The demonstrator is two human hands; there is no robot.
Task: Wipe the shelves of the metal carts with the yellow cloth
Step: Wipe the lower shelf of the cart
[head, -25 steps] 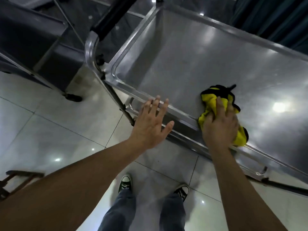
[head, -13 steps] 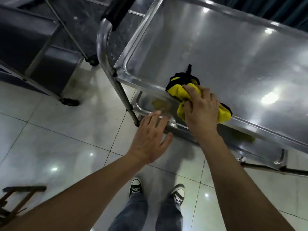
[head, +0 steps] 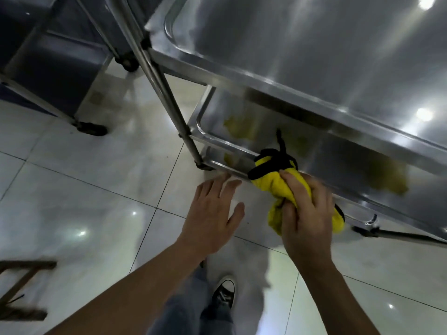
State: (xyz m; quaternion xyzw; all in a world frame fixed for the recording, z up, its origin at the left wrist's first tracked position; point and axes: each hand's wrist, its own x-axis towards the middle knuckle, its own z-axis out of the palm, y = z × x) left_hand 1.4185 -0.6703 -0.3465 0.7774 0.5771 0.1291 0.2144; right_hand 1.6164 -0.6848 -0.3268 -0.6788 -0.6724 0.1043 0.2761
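My right hand (head: 304, 213) grips the bunched yellow cloth (head: 273, 180) with black trim, held at the near rim of the metal cart's lower shelf (head: 217, 139). The cart's top shelf (head: 314, 56) spreads above it, shiny and bare. Fingers spread, my left hand (head: 212, 213) hovers over the floor just left of the cloth, holding nothing, close to the cart's lowest rail. Yellow reflections of the cloth show on the lower shelf.
The cart's upright leg (head: 164, 93) runs down at centre. A second metal cart (head: 48, 68) stands at the upper left on castors. A wooden frame (head: 21, 286) lies at the lower left. My shoes and jeans (head: 208, 298) stand on the glossy tiled floor.
My right hand has carried the cloth off the top shelf and down to the lower shelf's edge. My left hand dropped lower too, and the view tilted downward.
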